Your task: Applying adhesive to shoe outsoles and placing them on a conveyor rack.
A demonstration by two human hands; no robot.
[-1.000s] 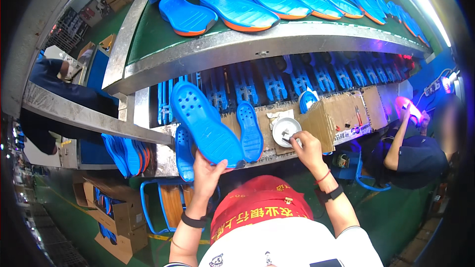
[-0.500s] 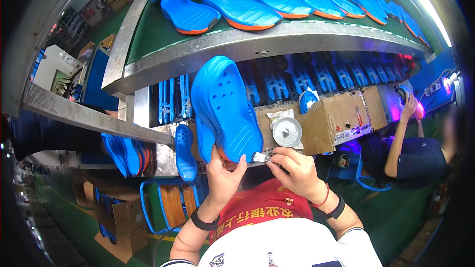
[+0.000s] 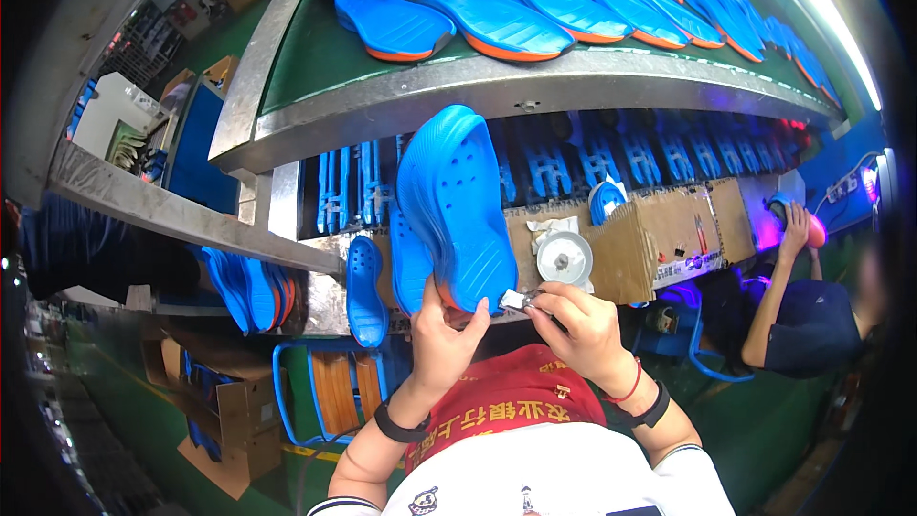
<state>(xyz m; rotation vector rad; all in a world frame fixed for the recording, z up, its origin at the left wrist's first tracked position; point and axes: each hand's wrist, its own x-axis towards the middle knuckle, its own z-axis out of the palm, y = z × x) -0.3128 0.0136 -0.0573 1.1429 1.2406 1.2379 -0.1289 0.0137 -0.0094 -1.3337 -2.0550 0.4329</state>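
My left hand (image 3: 442,346) grips the heel end of a blue shoe sole (image 3: 462,201), thumb on its face and fingers beneath. The sole stands tilted, toe end away from me, with several small holes in its upper half. Between my right hand's (image 3: 585,333) thumb and fingers is a small metal tool with a white tip (image 3: 517,300). That tip is beside the heel's right edge; whether it touches cannot be made out. Behind the held sole another blue sole (image 3: 405,272) partly shows. A round white-grey dish (image 3: 565,260) sits on white paper beyond my right hand.
A raised green belt (image 3: 306,57) with a metal edge carries several blue-and-orange soles (image 3: 396,19). An opened cardboard box (image 3: 669,234) stands right of the dish. One sole (image 3: 366,291) and a stack of soles (image 3: 244,289) lie left. At far right, a person (image 3: 807,315) holds a shoe piece.
The view has shifted slightly, so most things appear a little further right. The held sole has turned a bit more edge-on. Both hands keep their grips, and the white tip stays at the heel edge.
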